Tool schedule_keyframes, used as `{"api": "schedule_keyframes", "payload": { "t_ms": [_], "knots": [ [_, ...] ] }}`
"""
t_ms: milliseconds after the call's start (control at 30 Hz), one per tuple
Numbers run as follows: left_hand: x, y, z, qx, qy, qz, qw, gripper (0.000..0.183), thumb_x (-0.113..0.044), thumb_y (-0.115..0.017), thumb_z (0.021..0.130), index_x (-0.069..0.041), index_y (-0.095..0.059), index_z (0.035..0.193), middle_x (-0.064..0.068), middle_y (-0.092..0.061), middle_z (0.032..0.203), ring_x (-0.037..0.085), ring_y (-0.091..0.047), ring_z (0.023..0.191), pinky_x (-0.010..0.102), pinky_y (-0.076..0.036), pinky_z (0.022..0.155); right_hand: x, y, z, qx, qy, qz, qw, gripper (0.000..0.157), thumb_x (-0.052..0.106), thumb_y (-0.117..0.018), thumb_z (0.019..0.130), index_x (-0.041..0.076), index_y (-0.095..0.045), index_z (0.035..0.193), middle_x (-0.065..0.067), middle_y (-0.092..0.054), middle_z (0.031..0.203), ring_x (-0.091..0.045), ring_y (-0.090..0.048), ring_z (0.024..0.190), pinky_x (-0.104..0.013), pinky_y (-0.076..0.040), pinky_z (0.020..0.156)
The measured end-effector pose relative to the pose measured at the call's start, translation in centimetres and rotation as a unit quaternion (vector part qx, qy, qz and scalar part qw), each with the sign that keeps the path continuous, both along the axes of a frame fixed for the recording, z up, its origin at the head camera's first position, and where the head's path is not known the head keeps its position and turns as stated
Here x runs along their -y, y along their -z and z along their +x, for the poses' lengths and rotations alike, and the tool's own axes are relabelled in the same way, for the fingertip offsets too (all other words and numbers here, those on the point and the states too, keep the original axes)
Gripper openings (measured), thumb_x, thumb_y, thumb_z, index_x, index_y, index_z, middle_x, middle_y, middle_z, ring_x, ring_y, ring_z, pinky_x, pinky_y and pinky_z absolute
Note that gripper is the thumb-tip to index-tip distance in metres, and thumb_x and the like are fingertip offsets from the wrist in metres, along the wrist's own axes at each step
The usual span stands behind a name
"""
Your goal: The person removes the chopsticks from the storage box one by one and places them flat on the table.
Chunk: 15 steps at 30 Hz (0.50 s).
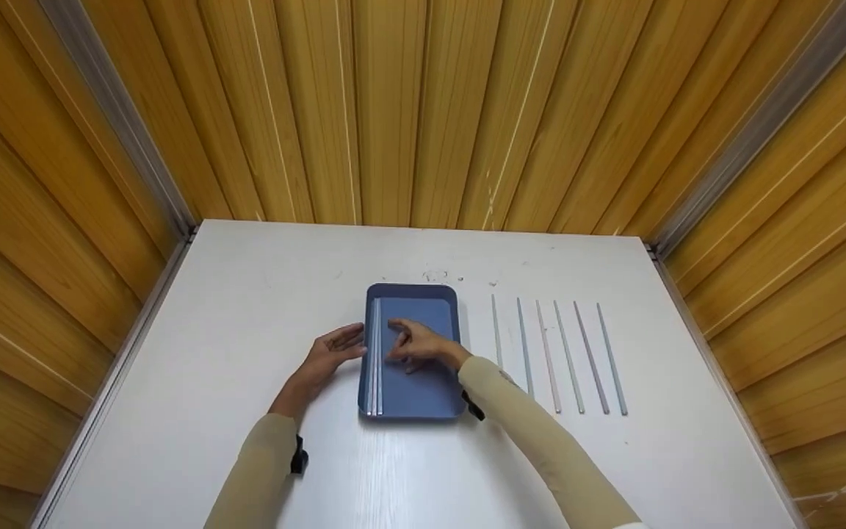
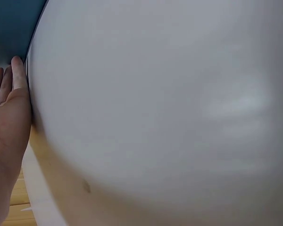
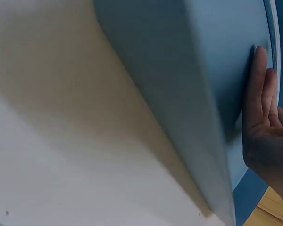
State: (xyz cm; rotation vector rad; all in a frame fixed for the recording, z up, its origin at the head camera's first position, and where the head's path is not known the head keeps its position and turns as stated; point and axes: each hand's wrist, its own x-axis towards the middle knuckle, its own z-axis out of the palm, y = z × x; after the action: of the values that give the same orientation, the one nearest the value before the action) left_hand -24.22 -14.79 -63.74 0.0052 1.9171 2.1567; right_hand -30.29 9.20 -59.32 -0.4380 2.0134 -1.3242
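Note:
A blue rectangular tray (image 1: 423,389) lies on the white table, with a few pale, thin chopsticks (image 1: 374,367) lengthwise along its left wall. My left hand (image 1: 327,356) is at the outside of that wall, its fingers stretched along it. In the left wrist view the fingertips (image 2: 17,63) come right up to the tray's side (image 2: 16,33). Over the tray floor, my right hand (image 1: 423,344) reaches in from the right with its index finger extended. Seen from the right wrist, its fairly straight fingers (image 3: 258,80) lie close beside the chopsticks. Nothing shows in either hand's grasp.
Several more chopsticks (image 1: 545,353), grey, bluish and pinkish, lie spaced in a row on the table (image 1: 247,279) to the tray's right. Small dark marks (image 1: 435,276) show behind the tray. Wood-patterned panels (image 1: 386,110) surround the table's back and sides.

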Motion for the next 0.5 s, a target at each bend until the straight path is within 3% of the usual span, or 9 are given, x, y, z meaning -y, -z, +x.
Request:
{"api": "schedule_keyframes", "payload": {
  "t_ms": [200,300,400,500],
  "knots": [
    [0.1,-0.1,0.0,-0.003,0.000,-0.013,0.9999,0.066,-0.010,-0.075,0.093,-0.003,-0.046,0.152,0.019,-0.046,0.158,0.034,-0.043,0.149,0.035,-0.043,0.119,0.9,-0.5,0.3,-0.060,0.002,0.059,0.996,0.088,0.013,-0.080,0.087,0.001,-0.029,0.158,0.002,-0.060,0.085,-0.012,-0.060,0.062,-0.032,-0.063,0.055],
    [0.1,-0.1,-0.1,-0.005,-0.001,-0.011,0.9999,0.066,-0.009,-0.075,0.093,-0.003,-0.046,0.152,0.019,-0.046,0.158,0.034,-0.042,0.149,0.035,-0.043,0.119,1.4,-0.8,0.4,-0.077,0.002,0.096,0.992,0.095,0.018,-0.083,0.086,0.004,-0.025,0.160,-0.004,-0.065,0.087,-0.012,-0.059,0.057,-0.031,-0.062,0.053],
    [0.1,0.1,-0.2,-0.006,-0.001,-0.011,0.9999,0.066,-0.009,-0.075,0.093,-0.004,-0.046,0.152,0.018,-0.046,0.158,0.033,-0.043,0.149,0.035,-0.043,0.119,1.9,-1.0,0.5,-0.089,0.004,0.134,0.987,0.100,0.023,-0.085,0.084,0.008,-0.024,0.161,-0.017,-0.067,0.105,-0.014,-0.060,0.056,-0.030,-0.061,0.052],
    [-0.1,0.2,-0.2,-0.003,0.001,-0.006,1.0000,0.067,-0.009,-0.076,0.092,-0.004,-0.046,0.152,0.018,-0.047,0.158,0.032,-0.043,0.149,0.034,-0.043,0.119,2.2,-0.9,0.5,-0.111,0.003,0.164,0.980,0.102,0.027,-0.088,0.082,0.009,-0.026,0.160,-0.027,-0.061,0.129,-0.015,-0.062,0.057,-0.030,-0.061,0.051]
  ]
}}
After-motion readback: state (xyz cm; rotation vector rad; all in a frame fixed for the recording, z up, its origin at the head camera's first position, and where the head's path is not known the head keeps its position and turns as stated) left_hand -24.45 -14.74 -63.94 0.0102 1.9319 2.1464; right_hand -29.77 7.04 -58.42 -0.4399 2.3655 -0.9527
